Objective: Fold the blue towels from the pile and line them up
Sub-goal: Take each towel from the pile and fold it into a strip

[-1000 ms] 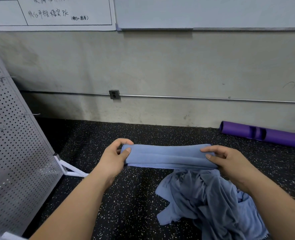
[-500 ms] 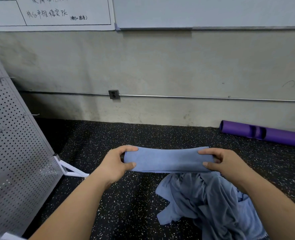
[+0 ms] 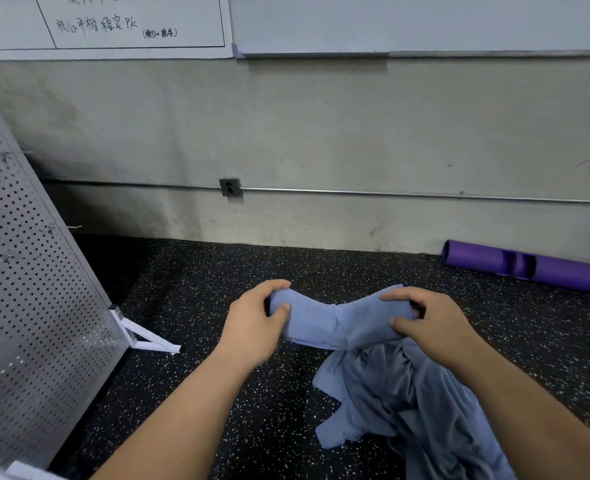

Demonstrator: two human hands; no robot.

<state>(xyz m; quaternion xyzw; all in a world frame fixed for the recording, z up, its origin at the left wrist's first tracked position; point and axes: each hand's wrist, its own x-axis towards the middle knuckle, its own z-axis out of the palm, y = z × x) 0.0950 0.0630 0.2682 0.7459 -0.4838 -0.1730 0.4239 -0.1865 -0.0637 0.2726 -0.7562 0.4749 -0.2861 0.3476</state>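
The blue towel [image 3: 338,320] being worked is a narrow, several-layer strip held in the air at about six o'clock from the middle of the view. It sags into a shallow V at its own middle, and its lowest hem sits just above the pile [image 3: 407,403]. The left hand [image 3: 252,327] pinches the nine o'clock end, thumb on the near face and fingers curled over the top. The right hand [image 3: 435,327] pinches the three o'clock end the same way. This looks like the halving fold, with the two ends about to meet.

The layers are held only at the ends, so if one thumb eases off the inner plies could slide and the edges end up stepped. The crease could also land off-centre. The sagging middle hangs close to the loose towels at five o'clock and could brush or snag one.

No folded towel lies on the speckled floor [image 3: 217,289] in view. A pegboard panel [image 3: 26,271] leans at nine o'clock, and a purple tube [image 3: 529,268] lies by the wall at three o'clock.
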